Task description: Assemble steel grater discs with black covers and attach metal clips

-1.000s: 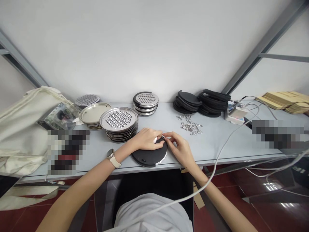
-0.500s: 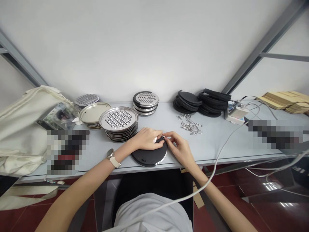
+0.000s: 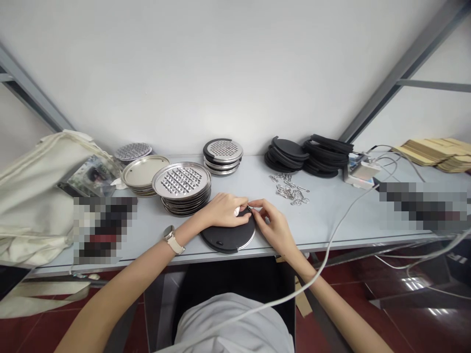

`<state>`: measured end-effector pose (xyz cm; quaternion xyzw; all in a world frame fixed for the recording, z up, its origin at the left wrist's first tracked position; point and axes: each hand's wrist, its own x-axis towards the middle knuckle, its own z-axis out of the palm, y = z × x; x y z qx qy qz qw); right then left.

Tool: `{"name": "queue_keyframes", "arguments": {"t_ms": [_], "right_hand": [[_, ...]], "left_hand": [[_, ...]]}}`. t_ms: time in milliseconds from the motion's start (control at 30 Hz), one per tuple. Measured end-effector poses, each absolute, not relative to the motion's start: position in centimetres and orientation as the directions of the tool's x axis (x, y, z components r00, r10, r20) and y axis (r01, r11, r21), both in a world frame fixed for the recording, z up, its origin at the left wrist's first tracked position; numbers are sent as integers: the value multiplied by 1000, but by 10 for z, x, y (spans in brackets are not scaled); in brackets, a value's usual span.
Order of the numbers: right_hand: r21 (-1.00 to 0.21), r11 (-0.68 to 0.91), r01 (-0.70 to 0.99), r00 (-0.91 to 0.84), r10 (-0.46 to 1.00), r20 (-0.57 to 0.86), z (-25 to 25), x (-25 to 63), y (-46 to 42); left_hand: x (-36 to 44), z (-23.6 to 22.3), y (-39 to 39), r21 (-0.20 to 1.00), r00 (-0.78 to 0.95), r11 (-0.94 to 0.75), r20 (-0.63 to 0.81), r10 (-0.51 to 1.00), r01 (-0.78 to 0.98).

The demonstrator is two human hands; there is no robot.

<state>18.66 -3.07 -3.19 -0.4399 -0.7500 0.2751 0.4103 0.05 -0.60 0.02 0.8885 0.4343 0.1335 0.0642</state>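
Observation:
A black round disc (image 3: 228,239) with a shiny metal rim lies at the table's front edge; it has a small oval slot near its lower left. My left hand (image 3: 225,210) lies over its upper part, fingers and thumb closed at the far edge. Something white (image 3: 236,212) shows between those fingers, its kind unclear. At the disc's upper right edge, my right hand (image 3: 274,224) pinches a small metal clasp (image 3: 249,208) between thumb and forefinger. The fingertips of both hands nearly meet there, partly hiding the clasp. Loose metal clasps (image 3: 290,191) lie in a pile beyond my right hand.
Steel grater discs (image 3: 182,181) are stacked left of my hands, beside plain metal discs (image 3: 145,171). Black-rimmed graters (image 3: 222,151) stand behind. Black discs (image 3: 287,152) are piled back right, near a white power strip (image 3: 362,171). A white cable (image 3: 324,262) crosses above my right forearm.
The clasp at the disc's edge has tilted slightly between my right fingertips. Both hands and the disc stay almost where they were; the view has shifted a little.

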Motion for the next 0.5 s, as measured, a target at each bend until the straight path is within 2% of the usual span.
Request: {"name": "queue_keyframes", "arguments": {"t_ms": [500], "right_hand": [[-795,442,416,-267,895,358,-32,186,-29]], "left_hand": [[1,1,-6,227,574,-608,200,794,761]]}}
